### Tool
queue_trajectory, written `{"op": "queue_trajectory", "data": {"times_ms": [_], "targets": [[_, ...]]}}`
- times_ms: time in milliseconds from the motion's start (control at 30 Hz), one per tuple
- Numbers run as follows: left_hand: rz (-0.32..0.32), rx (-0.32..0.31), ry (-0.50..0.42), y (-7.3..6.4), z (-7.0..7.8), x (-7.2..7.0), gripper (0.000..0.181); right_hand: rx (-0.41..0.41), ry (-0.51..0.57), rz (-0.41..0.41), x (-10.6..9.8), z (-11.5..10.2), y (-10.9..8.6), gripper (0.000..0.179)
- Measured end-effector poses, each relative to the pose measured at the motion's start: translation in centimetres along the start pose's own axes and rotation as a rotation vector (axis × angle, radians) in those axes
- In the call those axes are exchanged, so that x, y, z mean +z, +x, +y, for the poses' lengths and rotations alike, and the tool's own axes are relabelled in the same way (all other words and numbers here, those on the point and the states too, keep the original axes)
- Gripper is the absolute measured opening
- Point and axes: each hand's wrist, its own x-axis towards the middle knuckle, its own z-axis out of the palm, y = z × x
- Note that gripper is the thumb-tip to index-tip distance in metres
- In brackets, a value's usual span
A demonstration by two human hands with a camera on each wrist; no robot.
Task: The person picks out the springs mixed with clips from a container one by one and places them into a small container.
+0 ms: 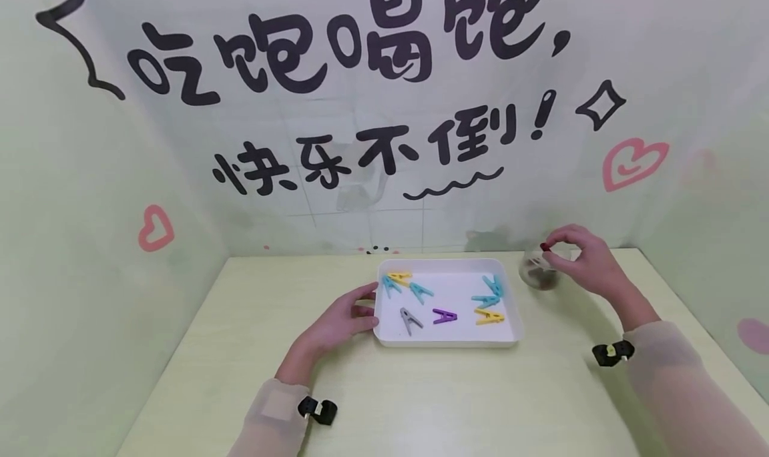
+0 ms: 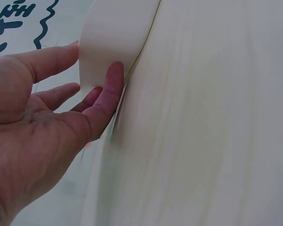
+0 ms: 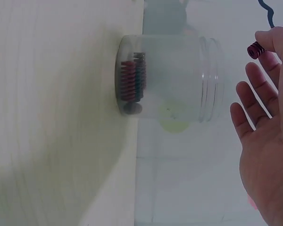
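Note:
My right hand (image 1: 585,260) pinches a small dark red coil spring (image 3: 256,50) between thumb and forefinger, its other fingers extended. It is above the mouth of a clear jar (image 3: 174,75). At the jar's bottom, red springs (image 3: 128,82) and a darker bluish one (image 3: 140,75) show through the wall. My left hand (image 1: 342,317) touches the left wall of a white tray (image 1: 447,343) with its fingertips, fingers loosely bent. Inside the tray lie a purple clothespin (image 1: 444,316), a grey clothespin (image 1: 411,321), yellow clothespins (image 1: 490,317) and several light blue clothespins (image 1: 420,292).
The tray and jar stand near the back of a pale wooden table (image 1: 420,403), the jar right of the tray. Behind rises a pale curtain (image 1: 372,230) with black lettering and pink hearts. Similar pale panels flank both sides.

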Motion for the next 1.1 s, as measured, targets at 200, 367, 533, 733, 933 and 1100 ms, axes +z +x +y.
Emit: {"op": "queue_trajectory", "data": {"times_ms": [200,367,533,733,933,1100], "targets": [[-0.002,-0.013,-0.006,-0.1,0.1,-0.1,0.074,0.033,-0.025,-0.013,-0.3,1.5,0.0,0.01],[-0.003,-0.009,0.001,-0.1,0.1,-0.1,0.074,0.031,-0.022,-0.019,-0.5,2.1,0.3,0.01],[0.0,-0.009,-0.004,-0.1,0.1,0.0,0.074,0.057,-0.019,-0.045,-0.4,2.5,0.6,0.018],[-0.005,0.003,-0.011,-0.1,0.0,0.0,0.074,0.151,-0.009,-0.085,-0.3,2.5,0.3,0.052],[-0.002,-0.007,-0.016,-0.1,0.1,0.0,0.074,0.132,0.01,-0.068,0.0,2.3,0.0,0.061],[-0.001,-0.006,-0.017,-0.2,0.1,0.0,0.074,0.114,0.01,-0.056,-0.2,2.0,-0.3,0.062]]}}
